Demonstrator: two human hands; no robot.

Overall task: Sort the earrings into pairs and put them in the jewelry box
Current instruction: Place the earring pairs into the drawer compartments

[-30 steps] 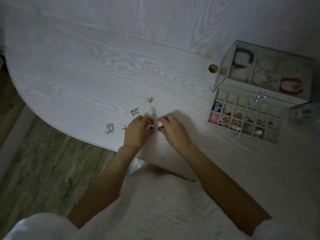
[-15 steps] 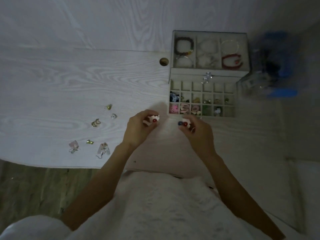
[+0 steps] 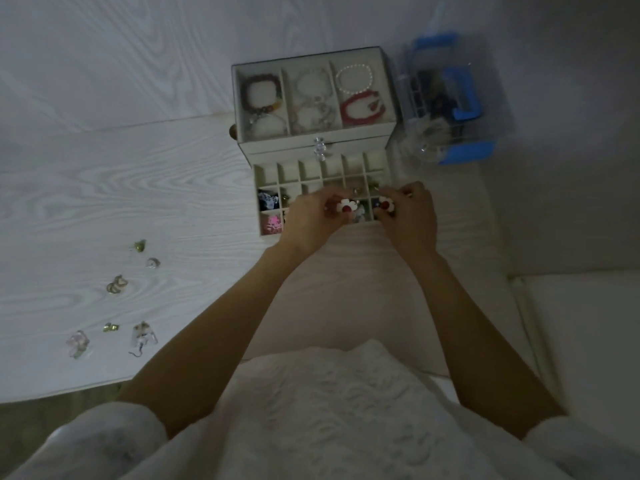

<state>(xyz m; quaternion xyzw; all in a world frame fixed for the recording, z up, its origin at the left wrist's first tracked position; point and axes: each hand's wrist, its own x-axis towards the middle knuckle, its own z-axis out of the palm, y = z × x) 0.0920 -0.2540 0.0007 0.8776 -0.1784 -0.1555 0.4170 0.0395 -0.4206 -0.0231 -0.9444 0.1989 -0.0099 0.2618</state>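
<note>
Earrings lie loose at the left of the pale wood-grain table [image 3: 138,188]: two translucent pinkish dangles [image 3: 79,342] [image 3: 143,336] nearest the edge, a small gold stud [image 3: 111,327] between them, a gold twisted cluster [image 3: 117,284] above, then a silvery piece [image 3: 152,262] and a greenish-gold one [image 3: 140,245]. All look tiny and light, and the hooked ones are likely to snag; pinching each by its body rather than its wire seems the safest hold.

Further right, the left hand [image 3: 311,220] pinches a white flower-shaped earring with a red centre [image 3: 346,206] between thumb and fingertips, closed snugly around its back. The right hand [image 3: 408,216] holds the matching white flower earring [image 3: 385,204] the same way. Both hover over the front rows of the cream, fabric-lined jewelry box [image 3: 311,148], whose open drawer is a grid of small square cells, several already filled with coloured pieces. The flowers look hard, glossy and slightly slippery, probably resin or enamel, so an edge-on pinch suits them, and they should drop easily into one cell.

The box's clear lid covers three compartments holding beaded bracelets, dark, pale and red. At far right stands a clear plastic container with blue trim [image 3: 450,98], its contents too blurred to name.
</note>
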